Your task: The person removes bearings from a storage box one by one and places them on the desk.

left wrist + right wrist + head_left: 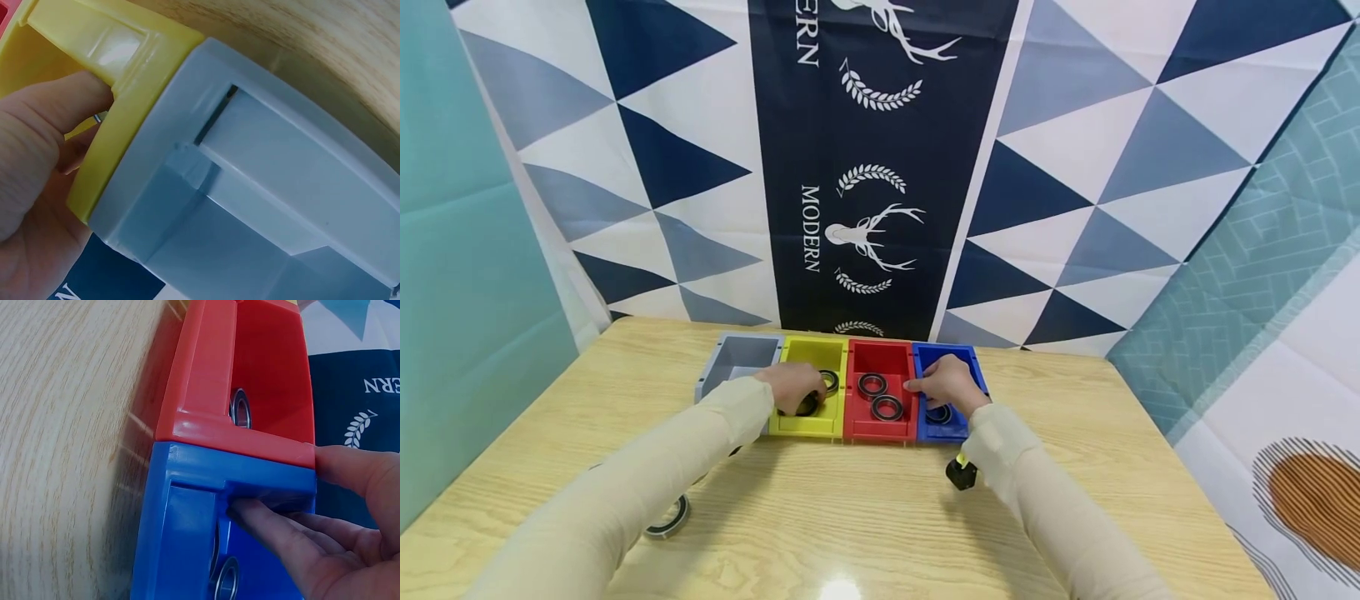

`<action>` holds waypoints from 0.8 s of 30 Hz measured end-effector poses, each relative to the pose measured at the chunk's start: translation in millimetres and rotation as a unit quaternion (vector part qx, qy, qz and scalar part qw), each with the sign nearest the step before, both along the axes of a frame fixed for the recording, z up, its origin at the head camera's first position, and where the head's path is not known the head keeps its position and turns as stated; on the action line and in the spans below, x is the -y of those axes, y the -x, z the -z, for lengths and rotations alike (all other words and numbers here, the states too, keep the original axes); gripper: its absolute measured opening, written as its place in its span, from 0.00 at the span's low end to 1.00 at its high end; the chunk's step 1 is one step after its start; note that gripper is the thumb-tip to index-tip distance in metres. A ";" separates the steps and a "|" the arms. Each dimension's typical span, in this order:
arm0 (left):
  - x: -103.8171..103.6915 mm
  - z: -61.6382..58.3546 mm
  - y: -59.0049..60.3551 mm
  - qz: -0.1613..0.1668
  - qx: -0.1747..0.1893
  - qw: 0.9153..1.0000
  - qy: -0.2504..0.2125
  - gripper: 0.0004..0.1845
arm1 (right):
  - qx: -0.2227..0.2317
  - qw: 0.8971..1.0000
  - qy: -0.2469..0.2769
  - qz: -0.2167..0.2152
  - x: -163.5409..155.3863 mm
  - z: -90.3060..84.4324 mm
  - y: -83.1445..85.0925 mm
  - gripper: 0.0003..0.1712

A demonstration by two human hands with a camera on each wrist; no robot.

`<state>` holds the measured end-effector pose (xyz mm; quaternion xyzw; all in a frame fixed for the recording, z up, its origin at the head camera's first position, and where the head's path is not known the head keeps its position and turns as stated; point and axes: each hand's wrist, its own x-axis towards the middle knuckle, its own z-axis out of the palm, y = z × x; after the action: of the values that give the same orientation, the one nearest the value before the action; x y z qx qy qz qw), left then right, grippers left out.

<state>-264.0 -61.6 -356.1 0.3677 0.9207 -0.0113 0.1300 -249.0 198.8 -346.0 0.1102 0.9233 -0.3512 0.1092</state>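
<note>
1. Four small bins stand in a row at the far side of the wooden counter [880, 517], touching side by side: a grey bin [737, 360], a yellow bin [811, 379], a red bin [880, 387] and a blue bin [947, 392].
2. The left hand [793, 387] reaches into the yellow bin. Its fingers curl over a dark ring [808, 406] at the near end of the bin, though I cannot tell from here whether the grip really pinches it.
3. A second ring [829, 382] lies in the yellow bin, at about 2 o'clock from that hand.
4. The right hand [946, 383] rests over the blue bin with its fingers straight and spread, the tips pointing to 9 o'clock at the wall shared with the red bin. The right wrist view shows the fingers [275, 528] inside the blue bin and the thumb on its rim.
5. One ring [938, 413] shows in the blue bin, just under the right hand.
6. Two rings [880, 397] lie in the red bin, close together.
7. Another ring [668, 518] lies on the counter by the left sleeve, well apart from the bins.
</note>
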 end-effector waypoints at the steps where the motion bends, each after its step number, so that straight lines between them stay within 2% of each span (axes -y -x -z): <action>1: -0.1 -0.1 0.2 0.002 -0.001 1.000 -0.002 0.23 | 0.001 1.000 0.000 0.001 -0.4 0.0 0.6 0.20; 7: 1.0 -4.1 2.6 0.022 -0.005 1.000 -0.012 0.19 | 0.003 1.000 0.007 0.011 0.4 -3.2 3.4 0.19; 11: 2.0 -6.8 4.9 0.032 0.010 0.999 -0.014 0.19 | 0.001 1.000 0.010 0.012 1.0 -3.7 3.3 0.19; 15: 3.1 -4.2 8.2 0.042 0.016 0.999 -0.017 0.21 | -0.001 1.000 0.004 0.011 2.2 -1.3 2.7 0.18; 20: 3.1 0.1 10.2 0.028 0.014 0.999 -0.024 0.23 | 0.001 1.000 0.008 0.010 2.6 0.5 0.8 0.20; 24: 3.3 0.8 9.9 0.011 -0.003 0.999 -0.043 0.27 | 0.000 1.000 0.016 0.009 -0.4 0.1 -1.9 0.23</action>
<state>-273.9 -64.9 -356.9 0.3829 0.9167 0.0260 0.1110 -247.1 199.2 -346.2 0.1165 0.9165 -0.3672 0.1074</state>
